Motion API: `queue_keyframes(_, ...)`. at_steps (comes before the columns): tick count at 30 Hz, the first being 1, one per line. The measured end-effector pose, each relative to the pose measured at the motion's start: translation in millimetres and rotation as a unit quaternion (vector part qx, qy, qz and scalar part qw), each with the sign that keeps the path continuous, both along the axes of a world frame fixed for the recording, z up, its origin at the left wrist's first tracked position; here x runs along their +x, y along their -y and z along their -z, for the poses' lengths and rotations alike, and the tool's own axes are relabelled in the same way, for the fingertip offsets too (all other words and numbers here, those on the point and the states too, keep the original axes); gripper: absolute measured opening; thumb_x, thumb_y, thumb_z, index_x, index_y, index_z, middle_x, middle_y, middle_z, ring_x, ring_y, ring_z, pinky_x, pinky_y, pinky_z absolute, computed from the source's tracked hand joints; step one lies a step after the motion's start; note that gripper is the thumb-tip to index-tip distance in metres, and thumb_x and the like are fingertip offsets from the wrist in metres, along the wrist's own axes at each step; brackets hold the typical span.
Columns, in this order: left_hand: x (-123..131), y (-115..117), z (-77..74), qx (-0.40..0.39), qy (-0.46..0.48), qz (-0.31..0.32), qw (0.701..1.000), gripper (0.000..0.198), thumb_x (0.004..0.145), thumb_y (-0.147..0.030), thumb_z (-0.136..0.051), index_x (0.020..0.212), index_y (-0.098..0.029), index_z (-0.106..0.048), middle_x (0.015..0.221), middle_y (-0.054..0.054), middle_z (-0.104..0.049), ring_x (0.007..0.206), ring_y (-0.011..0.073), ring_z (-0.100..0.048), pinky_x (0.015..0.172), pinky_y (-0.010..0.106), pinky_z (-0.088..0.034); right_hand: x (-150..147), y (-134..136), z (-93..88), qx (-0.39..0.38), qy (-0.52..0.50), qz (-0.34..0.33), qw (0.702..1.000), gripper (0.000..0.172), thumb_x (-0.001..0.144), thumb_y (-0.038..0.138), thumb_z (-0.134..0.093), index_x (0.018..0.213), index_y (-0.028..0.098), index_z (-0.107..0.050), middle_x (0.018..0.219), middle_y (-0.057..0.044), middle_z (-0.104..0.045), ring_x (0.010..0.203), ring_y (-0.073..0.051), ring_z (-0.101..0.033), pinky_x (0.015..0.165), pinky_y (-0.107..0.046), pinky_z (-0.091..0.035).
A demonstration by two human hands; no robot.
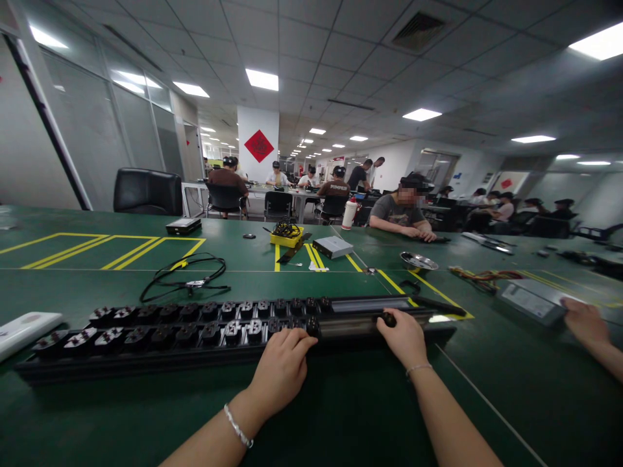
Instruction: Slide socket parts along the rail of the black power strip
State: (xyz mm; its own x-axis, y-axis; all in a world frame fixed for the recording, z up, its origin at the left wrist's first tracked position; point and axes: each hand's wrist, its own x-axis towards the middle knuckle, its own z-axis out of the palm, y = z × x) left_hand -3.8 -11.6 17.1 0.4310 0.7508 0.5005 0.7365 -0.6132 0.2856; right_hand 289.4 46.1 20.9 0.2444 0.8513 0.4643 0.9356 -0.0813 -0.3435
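A long black tray (146,363) lies across the near part of the green table, with two rows of black plug adapters (185,335) standing pins up in it. Its right part shows bare channels. My left hand (282,363) rests at the tray's near edge, its closed fingers on the last plug adapter (312,325) of the near row. Over the bare near channel, my right hand (405,337) pinches a small rounded black plug adapter (388,318); its pins are not clear, and the fingers partly cover it.
Behind the tray lie a black cable (195,283), a yellow box (286,239), a grey box (333,246) and a metal bowl (418,261). At right, another person's hand (586,321) touches a metal power supply (533,299). A white case (26,331) lies left. A co-worker (402,214) sits opposite.
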Motion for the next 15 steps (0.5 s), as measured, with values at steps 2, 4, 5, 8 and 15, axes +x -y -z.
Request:
queue_keyframes(2, 0.1, 0.0, -0.2, 0.001, 0.0, 0.001, 1.0, 0.042, 0.079, -0.006, -0.043, 0.115, -0.025, -0.051, 0.11, 0.003, -0.054, 0.098, 0.0178, -0.048, 0.086, 0.038, -0.043, 0.2, 0.1, -0.6, 0.003, -0.003, 0.0, 1.0, 0.032, 0.072, 0.036, -0.049, 0.092, 0.017, -0.064, 0.101, -0.008, -0.065, 0.096, -0.024, -0.056, 0.087, -0.034, -0.039)
queue_keyframes(4, 0.3, -0.2, -0.2, 0.005, -0.001, 0.001, 1.0, 0.042, 0.078, -0.006, -0.043, 0.115, -0.025, -0.052, 0.11, 0.003, -0.054, 0.098, 0.0181, -0.048, 0.086, 0.039, -0.043, 0.6, 0.1, -1.0, 0.004, -0.004, 0.001, 1.0, 0.032, 0.072, 0.036, -0.049, 0.091, 0.017, -0.064, 0.099, -0.009, -0.065, 0.095, -0.024, -0.056, 0.086, -0.035, -0.039)
queue_keyframes(5, 0.4, -0.3, -0.2, 0.005, -0.001, 0.002, 1.0, 0.042, 0.078, -0.006, -0.043, 0.115, -0.026, -0.052, 0.11, 0.003, -0.054, 0.098, 0.0182, -0.048, 0.086, 0.039, -0.043, 0.8, 0.0, -1.1, 0.004, -0.004, 0.002, 1.0, 0.032, 0.072, 0.036, -0.048, 0.092, 0.017, -0.065, 0.099, -0.009, -0.065, 0.094, -0.024, -0.057, 0.085, -0.035, -0.039)
queue_keyframes(8, 0.6, -0.3, -0.2, 0.002, -0.001, 0.001, 1.0, 0.042, 0.079, -0.007, -0.043, 0.115, -0.026, -0.052, 0.109, 0.003, -0.054, 0.098, 0.018, -0.049, 0.085, 0.038, -0.044, 1.7, -0.2, -0.9, -0.001, -0.002, 0.003, 1.0, 0.033, 0.072, 0.037, -0.048, 0.092, 0.017, -0.065, 0.099, -0.008, -0.065, 0.095, -0.024, -0.056, 0.085, -0.034, -0.039)
queue_keyframes(15, 1.1, -1.0, 0.3, 0.005, 0.001, 0.001, 1.0, 0.042, 0.078, -0.005, -0.043, 0.113, -0.025, -0.052, 0.108, 0.003, -0.055, 0.096, 0.0178, -0.049, 0.084, 0.038, -0.044, 3.6, -1.2, 1.3, 0.001, -0.004, -0.003, 1.0, 0.034, 0.073, 0.038, -0.049, 0.093, 0.017, -0.065, 0.101, -0.008, -0.065, 0.096, -0.024, -0.056, 0.088, -0.035, -0.039)
